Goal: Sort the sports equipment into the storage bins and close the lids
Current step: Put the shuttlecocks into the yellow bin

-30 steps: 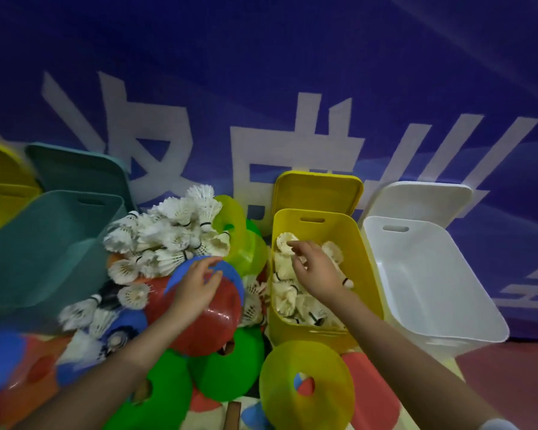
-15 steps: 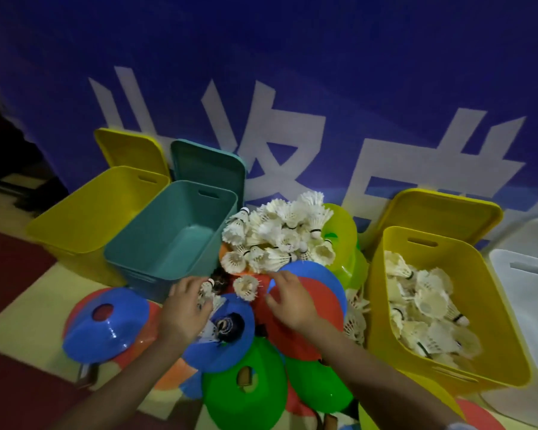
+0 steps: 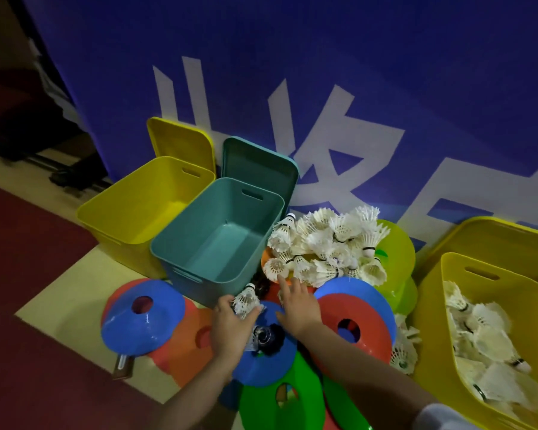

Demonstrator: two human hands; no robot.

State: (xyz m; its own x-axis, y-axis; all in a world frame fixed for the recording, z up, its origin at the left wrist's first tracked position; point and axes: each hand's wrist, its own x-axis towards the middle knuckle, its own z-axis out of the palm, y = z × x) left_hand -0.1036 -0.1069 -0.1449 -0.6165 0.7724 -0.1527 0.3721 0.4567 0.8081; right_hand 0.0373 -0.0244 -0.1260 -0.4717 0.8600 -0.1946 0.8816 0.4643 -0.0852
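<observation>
My left hand (image 3: 230, 327) grips a white shuttlecock (image 3: 246, 301) just in front of the empty teal bin (image 3: 218, 240). My right hand (image 3: 295, 305) reaches with straight fingers toward the pile of white shuttlecocks (image 3: 326, 246) and holds nothing. Its fingertips are at the near edge of the pile. A yellow bin (image 3: 448, 308) on the right holds several shuttlecocks. Flat disc cones lie around my hands: a blue one (image 3: 143, 315), a red one (image 3: 354, 327), green ones (image 3: 280, 405).
An empty yellow bin (image 3: 137, 209) stands left of the teal one. A yellow lid (image 3: 180, 141) and a teal lid (image 3: 258, 166) lean on the blue banner wall behind them. Another yellow lid (image 3: 494, 237) leans at the right. Dark red floor lies to the left.
The view swung left, away from the right yellow bin. My right hand left that bin and came to the shuttlecock pile. My left hand let go of the red cone and took a shuttlecock.
</observation>
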